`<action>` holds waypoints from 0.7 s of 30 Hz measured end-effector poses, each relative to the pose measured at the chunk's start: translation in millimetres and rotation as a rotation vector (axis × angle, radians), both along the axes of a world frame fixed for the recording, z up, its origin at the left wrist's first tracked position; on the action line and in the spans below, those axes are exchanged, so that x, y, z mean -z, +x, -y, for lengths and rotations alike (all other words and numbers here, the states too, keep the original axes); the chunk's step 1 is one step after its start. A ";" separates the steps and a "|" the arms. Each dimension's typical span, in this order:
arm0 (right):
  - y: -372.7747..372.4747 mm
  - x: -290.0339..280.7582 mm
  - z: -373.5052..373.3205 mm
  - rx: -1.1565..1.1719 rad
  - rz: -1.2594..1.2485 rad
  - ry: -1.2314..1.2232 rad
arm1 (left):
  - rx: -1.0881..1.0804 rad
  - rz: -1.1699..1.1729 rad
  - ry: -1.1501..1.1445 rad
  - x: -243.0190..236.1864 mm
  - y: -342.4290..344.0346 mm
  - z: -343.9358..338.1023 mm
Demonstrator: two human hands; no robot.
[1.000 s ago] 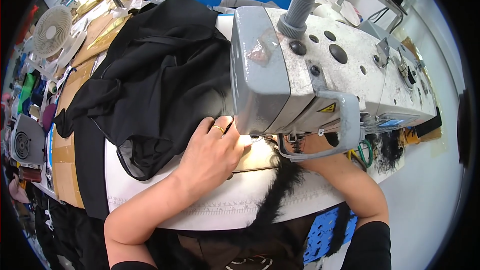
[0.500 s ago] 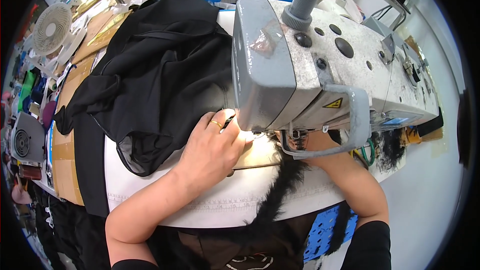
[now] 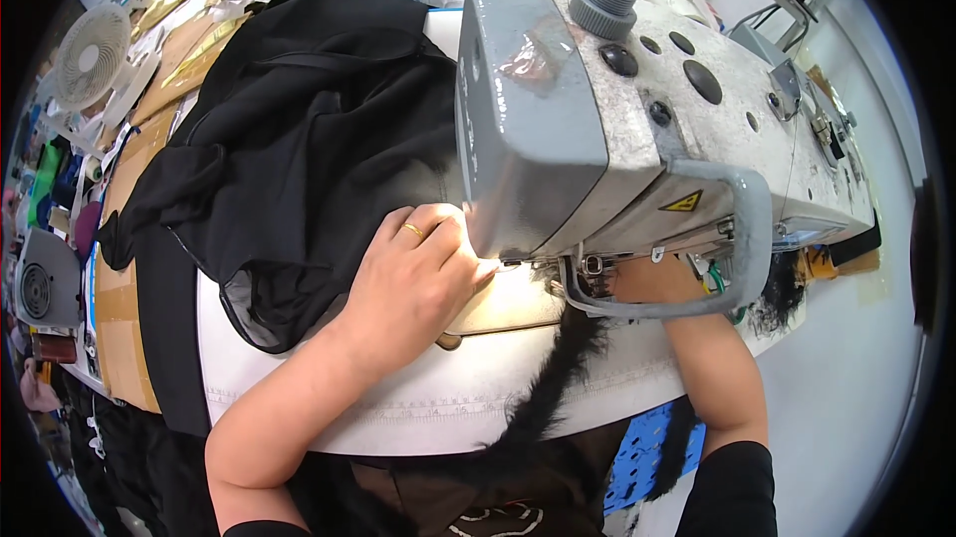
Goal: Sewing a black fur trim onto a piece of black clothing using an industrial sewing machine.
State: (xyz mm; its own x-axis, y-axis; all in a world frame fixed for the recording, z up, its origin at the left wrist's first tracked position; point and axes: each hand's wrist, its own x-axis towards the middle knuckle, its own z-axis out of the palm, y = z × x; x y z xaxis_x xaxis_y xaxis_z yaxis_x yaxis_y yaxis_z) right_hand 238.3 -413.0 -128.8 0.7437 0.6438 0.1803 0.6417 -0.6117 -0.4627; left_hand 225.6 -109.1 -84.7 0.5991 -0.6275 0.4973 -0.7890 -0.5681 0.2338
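Note:
A grey and white sewing machine [image 3: 538, 79] stands over the lit work plate [image 3: 508, 300]. My left hand [image 3: 418, 258], a ring on one finger, lies just left of the machine head. Its fingers are bent and pressed together on the edge of a black garment [image 3: 319, 129], the thumb pointing at the needle area. My right hand [image 3: 652, 280] reaches behind the looped grey guard [image 3: 752, 238]; its fingers are hidden by the machine. From beside the presser foot a fluffy black trim strip [image 3: 553, 378] runs down over the table edge. The needle is hidden.
The white table [image 3: 398, 418] has a ruler scale along its curved front edge. At left are cardboard [image 3: 124, 328], a white fan [image 3: 92, 57] and a grey device with a round grille [image 3: 45, 278]. Black fluff [image 3: 777, 298] lies right of the machine. Blue perforated material [image 3: 637, 457] shows below the table.
The view has shifted slightly, so the machine looks larger and further right. My left fingers have drawn closer together on the garment edge. My right hand stays behind the guard.

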 end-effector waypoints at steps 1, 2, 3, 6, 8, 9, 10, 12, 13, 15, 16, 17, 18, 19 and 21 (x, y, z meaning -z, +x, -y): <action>-3.2 -5.4 -3.8 -0.002 0.000 0.004 | 0.010 0.037 0.001 2.2 0.8 0.0; -5.8 -17.9 -10.6 0.012 0.075 0.055 | 0.005 0.038 0.004 3.3 0.4 -0.9; -7.5 -25.8 -14.9 0.028 0.151 0.107 | 0.004 0.031 -0.001 4.1 -0.1 -1.8; -11.5 -30.2 -11.9 0.103 0.020 0.020 | 0.008 0.031 -0.003 1.9 -0.8 -0.8; -13.8 -36.7 -15.3 0.110 -0.019 0.043 | 0.006 0.032 0.004 1.2 -3.0 -1.2; -15.0 -39.4 -16.8 0.117 -0.058 0.064 | -0.005 0.030 0.001 2.2 -3.5 -1.3; -15.6 -41.1 -17.4 0.115 -0.057 0.066 | -0.016 0.031 -0.002 2.6 -3.2 -1.5; -17.3 -43.7 -18.6 0.134 0.063 -0.041 | -0.021 0.026 -0.009 2.1 -3.8 -2.5; -16.6 -40.2 -16.1 0.141 0.064 -0.044 | -0.015 0.020 -0.022 2.4 -2.9 -1.0; -12.1 -20.6 -12.5 0.164 -0.202 0.078 | -0.033 0.015 -0.007 -0.5 -5.4 -0.6; -12.1 -19.5 -20.7 0.180 -0.260 0.086 | -0.054 0.009 0.002 -2.0 -6.0 -1.6; -14.7 -25.3 -25.5 0.183 -0.260 0.090 | -0.051 0.010 0.005 -2.9 -6.9 -1.8; -18.9 -36.6 -30.0 0.215 -0.321 -0.103 | -0.027 -0.070 -0.054 -3.7 -8.0 -1.3; -23.5 -47.7 -34.7 0.245 -0.383 -0.295 | -0.004 -0.153 -0.111 -3.9 -10.0 -1.6; -39.3 -52.8 -37.1 0.138 -0.203 -0.185 | 0.027 -0.165 -0.090 -10.3 -14.1 -3.6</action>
